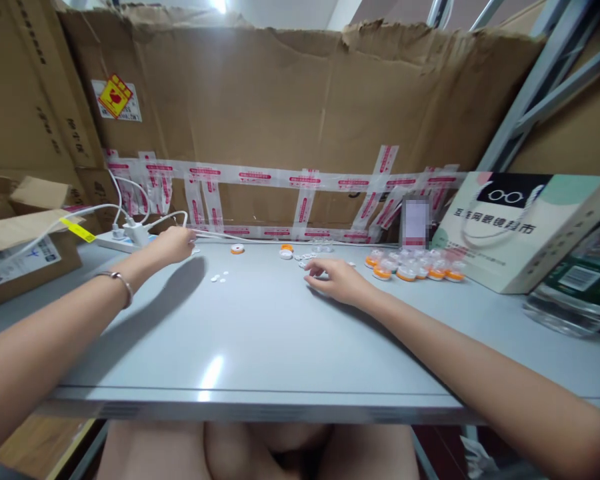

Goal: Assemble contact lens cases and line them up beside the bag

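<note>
Thumb and finger parted, the right hand (337,280) should touch lightly, lest the discs (308,256) just beyond its fingertips scatter, while whether the left hand (174,245) pinches anything I cannot tell

A big sheet of brown cardboard (260,100) with a ragged top edge stands behind the grey surface (260,347), crossed low down by strips of white tape (255,177) with pink-red print. A red-and-yellow fragile sticker (115,97) sits at its upper left. In the left corner, a white power strip (111,241) with a plug and white cables lies beside an open carton (55,273); one cable carries a yellow tag (77,230). To the right stand a pixelated upright panel (416,223), a pale paper bag (500,260) printed with glasses, and a clear, green-labelled bottle (580,287) in front of the bag. A grey metal post (517,100) slants behind them.
</note>
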Action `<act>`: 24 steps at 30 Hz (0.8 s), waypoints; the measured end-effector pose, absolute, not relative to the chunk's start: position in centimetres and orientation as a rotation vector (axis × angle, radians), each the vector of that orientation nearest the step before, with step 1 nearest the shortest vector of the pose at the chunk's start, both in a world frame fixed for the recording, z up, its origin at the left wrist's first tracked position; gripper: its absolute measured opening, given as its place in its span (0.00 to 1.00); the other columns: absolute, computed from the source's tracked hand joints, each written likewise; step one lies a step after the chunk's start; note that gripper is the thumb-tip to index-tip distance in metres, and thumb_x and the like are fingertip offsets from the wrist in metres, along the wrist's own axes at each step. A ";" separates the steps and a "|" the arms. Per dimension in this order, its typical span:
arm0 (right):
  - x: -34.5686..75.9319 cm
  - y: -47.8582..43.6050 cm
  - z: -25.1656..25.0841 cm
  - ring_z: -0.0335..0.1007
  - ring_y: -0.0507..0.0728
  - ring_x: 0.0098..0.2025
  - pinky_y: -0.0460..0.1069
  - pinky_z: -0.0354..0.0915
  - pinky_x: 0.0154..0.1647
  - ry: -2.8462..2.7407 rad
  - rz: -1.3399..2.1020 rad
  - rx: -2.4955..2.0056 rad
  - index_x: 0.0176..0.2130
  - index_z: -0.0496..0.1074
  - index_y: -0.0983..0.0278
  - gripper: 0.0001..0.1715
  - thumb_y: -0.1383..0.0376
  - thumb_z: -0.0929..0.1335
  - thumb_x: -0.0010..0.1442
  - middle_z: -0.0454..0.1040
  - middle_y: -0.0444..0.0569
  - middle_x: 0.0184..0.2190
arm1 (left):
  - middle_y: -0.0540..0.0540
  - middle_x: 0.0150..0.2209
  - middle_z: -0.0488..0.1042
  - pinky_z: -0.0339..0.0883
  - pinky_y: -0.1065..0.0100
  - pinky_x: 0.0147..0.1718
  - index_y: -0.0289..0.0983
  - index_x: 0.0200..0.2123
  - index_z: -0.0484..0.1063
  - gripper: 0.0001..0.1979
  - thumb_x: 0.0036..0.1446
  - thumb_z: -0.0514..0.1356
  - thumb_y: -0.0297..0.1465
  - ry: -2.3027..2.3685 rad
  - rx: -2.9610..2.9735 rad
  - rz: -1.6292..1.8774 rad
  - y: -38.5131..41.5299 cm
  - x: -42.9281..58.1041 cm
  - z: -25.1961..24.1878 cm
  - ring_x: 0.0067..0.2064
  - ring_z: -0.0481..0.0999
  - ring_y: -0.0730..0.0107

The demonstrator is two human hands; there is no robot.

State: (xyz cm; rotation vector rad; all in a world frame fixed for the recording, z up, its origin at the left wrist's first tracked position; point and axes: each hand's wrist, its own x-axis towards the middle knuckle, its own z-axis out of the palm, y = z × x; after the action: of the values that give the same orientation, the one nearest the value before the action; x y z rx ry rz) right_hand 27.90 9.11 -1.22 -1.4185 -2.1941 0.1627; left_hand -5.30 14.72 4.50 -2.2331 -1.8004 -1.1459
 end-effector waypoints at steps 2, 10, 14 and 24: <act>28.2 9.1 -1.5 0.74 0.55 0.37 0.48 0.66 0.39 -2.187 0.199 -1.422 0.37 0.72 0.63 0.07 0.65 0.67 0.56 0.78 0.49 0.34 | 0.41 0.51 0.69 0.71 0.55 0.44 0.34 0.51 0.66 0.17 0.61 0.57 0.36 -1.848 -2.292 -1.003 15.9 -5.2 3.4 0.47 0.73 0.60; 28.2 9.3 -1.1 0.74 0.55 0.36 0.49 0.67 0.40 -2.133 0.287 -1.440 0.36 0.73 0.64 0.07 0.66 0.67 0.56 0.78 0.49 0.33 | 0.44 0.44 0.73 0.71 0.57 0.42 0.33 0.45 0.70 0.14 0.62 0.57 0.37 -1.839 -2.377 -0.735 16.4 -5.9 1.9 0.42 0.75 0.64; 28.2 9.1 -1.2 0.74 0.55 0.36 0.49 0.67 0.40 -2.140 0.312 -1.422 0.36 0.73 0.64 0.07 0.66 0.67 0.56 0.78 0.49 0.33 | 0.49 0.28 0.74 0.68 0.65 0.35 0.34 0.27 0.72 0.08 0.55 0.62 0.32 -1.758 -2.449 -0.690 15.4 -4.2 3.6 0.33 0.75 0.66; 31.5 9.9 0.9 0.74 0.54 0.38 0.47 0.67 0.40 -1.929 0.214 -1.506 0.35 0.74 0.66 0.12 0.63 0.64 0.59 0.79 0.50 0.35 | 0.49 0.25 0.76 0.63 0.71 0.29 0.39 0.24 0.71 0.05 0.49 0.56 0.27 -1.360 -2.961 -0.525 9.4 5.6 2.5 0.29 0.74 0.68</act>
State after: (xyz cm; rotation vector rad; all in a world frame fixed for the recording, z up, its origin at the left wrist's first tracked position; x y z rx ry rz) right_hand 31.53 9.90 0.88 -1.5057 -1.9292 0.2135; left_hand 5.59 9.36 2.48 -2.9607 -1.3596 -0.5245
